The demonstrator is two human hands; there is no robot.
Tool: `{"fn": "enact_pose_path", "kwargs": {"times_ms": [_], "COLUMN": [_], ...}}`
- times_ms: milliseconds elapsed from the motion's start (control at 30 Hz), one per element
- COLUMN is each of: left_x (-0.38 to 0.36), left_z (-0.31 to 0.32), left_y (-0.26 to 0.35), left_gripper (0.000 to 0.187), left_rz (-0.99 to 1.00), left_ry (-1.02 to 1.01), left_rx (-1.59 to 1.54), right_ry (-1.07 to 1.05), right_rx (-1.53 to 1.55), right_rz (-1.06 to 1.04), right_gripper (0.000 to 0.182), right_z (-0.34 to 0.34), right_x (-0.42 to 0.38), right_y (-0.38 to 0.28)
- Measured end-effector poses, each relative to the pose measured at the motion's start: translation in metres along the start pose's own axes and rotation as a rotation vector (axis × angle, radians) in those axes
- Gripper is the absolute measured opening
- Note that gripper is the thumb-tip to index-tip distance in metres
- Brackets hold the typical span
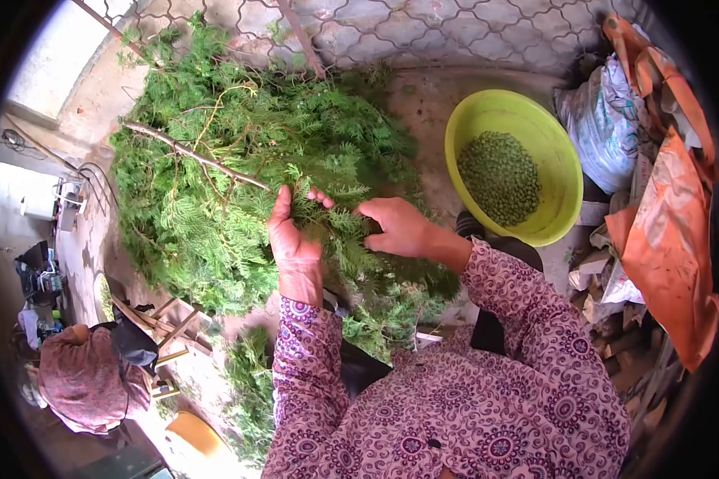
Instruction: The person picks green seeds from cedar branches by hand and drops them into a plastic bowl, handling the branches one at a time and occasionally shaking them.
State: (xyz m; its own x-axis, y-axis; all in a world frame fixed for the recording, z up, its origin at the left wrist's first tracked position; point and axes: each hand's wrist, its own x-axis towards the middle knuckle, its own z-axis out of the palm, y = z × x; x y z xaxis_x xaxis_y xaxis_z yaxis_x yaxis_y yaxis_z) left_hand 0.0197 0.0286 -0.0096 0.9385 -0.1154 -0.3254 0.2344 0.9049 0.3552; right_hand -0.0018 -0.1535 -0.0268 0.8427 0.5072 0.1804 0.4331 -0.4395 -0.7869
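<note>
A large heap of cut evergreen branches (pixel 208 231) with flat, scaly leaves lies in front of me. My left hand (pixel 295 239), palm up, is closed around a leafy evergreen sprig (pixel 339 219); its thumb and some fingertips show through the leaves. My right hand (pixel 403 227) is closed at the right side of the same sprig, thumb and forefinger bent inward. What lies between those fingers is hidden. A bare brown stem (pixel 196 152) runs across the heap to near my left thumb. To the right stands a yellow-green basin (pixel 563 195) holding many small round green cones or berries (pixel 499 176).
A wire mesh fence (pixel 455 32) borders the back. At right are a white sack (pixel 603 120) and an orange sheet (pixel 667 247). Another person (pixel 88 375) is at lower left, near a wooden frame (pixel 176 327) and a yellow-orange container (pixel 196 435).
</note>
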Motion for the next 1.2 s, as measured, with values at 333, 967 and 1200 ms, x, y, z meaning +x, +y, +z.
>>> {"fn": "enact_pose_path", "kwargs": {"times_ms": [333,967,1200], "left_x": [-0.004,-0.035,-0.037], "left_z": [-0.001,0.003,-0.003], "left_y": [-0.010,-0.043,-0.049], "left_gripper": [0.036,0.045,0.034], "left_rz": [-0.013,0.696,0.627], "left_ry": [0.040,-0.698,-0.621], "left_rx": [0.324,1.907,1.636], "right_ry": [0.032,-0.281,-0.464], "right_rx": [-0.062,-0.317,-0.103], "right_rz": [0.135,0.084,-0.039], "right_gripper": [0.029,0.015,0.021], "right_z": [0.001,-0.041,-0.061], "right_x": [0.000,-0.001,0.003], "right_y": [0.027,0.024,0.026]}}
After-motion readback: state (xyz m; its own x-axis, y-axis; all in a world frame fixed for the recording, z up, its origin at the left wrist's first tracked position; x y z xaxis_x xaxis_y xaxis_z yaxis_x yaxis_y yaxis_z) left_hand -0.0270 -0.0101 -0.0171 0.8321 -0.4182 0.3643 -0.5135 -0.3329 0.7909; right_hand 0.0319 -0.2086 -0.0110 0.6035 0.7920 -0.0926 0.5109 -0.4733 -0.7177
